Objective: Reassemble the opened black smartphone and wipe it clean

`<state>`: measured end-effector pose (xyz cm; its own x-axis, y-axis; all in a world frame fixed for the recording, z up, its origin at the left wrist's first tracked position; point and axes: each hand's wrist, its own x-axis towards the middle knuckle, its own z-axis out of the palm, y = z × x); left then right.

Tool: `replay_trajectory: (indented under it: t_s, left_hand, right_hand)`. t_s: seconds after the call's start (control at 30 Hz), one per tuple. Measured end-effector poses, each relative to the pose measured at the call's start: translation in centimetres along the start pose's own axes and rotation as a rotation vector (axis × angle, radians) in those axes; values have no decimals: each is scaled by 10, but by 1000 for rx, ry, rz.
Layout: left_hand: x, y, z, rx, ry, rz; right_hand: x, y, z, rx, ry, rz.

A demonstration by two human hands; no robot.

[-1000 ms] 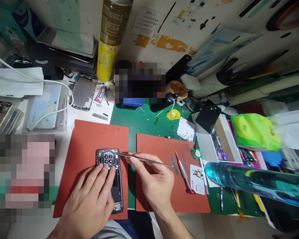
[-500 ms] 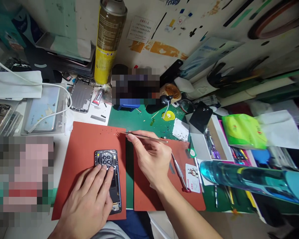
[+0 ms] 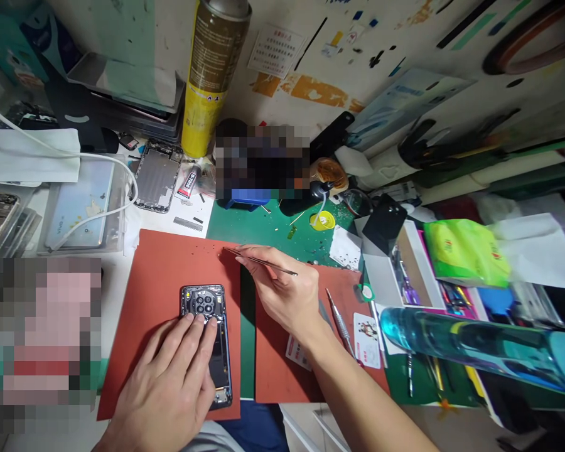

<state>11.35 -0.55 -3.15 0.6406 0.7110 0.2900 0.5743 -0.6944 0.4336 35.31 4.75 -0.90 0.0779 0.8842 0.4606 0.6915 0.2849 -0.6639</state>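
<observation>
An opened smartphone (image 3: 219,351), its camera module (image 3: 203,302) and innards exposed, lies on the left reddish-brown mat (image 3: 162,270). Across its left side rests my left hand (image 3: 174,364), fingers stretched out over the phone's body below the cameras. My right hand (image 3: 282,285) pinches a pair of thin metal tweezers (image 3: 268,262). Their tip points left, at the mat's upper right part, beside several tiny dark screws (image 3: 207,248). Whether the tip holds one of them is too small to tell.
A second mat (image 3: 277,370) carries a metal-handled tool (image 3: 339,320) and cards (image 3: 366,339). On the right lies a blue bottle (image 3: 461,339) near a white box (image 3: 419,263). A yellow spray can (image 3: 200,119), a glue tube (image 3: 188,182) and phone parts (image 3: 157,176) stand behind.
The tweezers' back end has swung left and down, and my right hand has shifted slightly left, uncovering a card beneath the wrist. My left hand stays on the phone. The view has shifted slightly.
</observation>
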Motion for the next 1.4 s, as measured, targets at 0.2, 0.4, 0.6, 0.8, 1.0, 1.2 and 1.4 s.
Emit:
replay_trajectory:
  t_s: [0.2, 0.4, 0.6, 0.8, 1.0, 1.2, 1.4]
  left_hand:
    - [0, 1, -1, 0, 2, -4]
    - [-1, -1, -1, -2, 11, -4]
    - [0, -1, 0, 12, 2, 13]
    - [1, -1, 0, 17, -8, 17]
    - [1, -1, -1, 29, -3, 25]
    - [4, -1, -2, 27, -4, 40]
    - [2, -1, -1, 20, -18, 26]
  right_hand:
    - [0, -3, -2, 15, 38, 77]
    - [-32, -28, -6, 381, 246, 562]
    - [-65, -43, 11, 801, 408, 837]
    - [-67, -40, 14, 798, 436, 873]
    - [-69, -40, 14, 798, 415, 871]
    - [-73, -39, 14, 786, 389, 865]
    - [-73, -39, 13, 769, 394, 853]
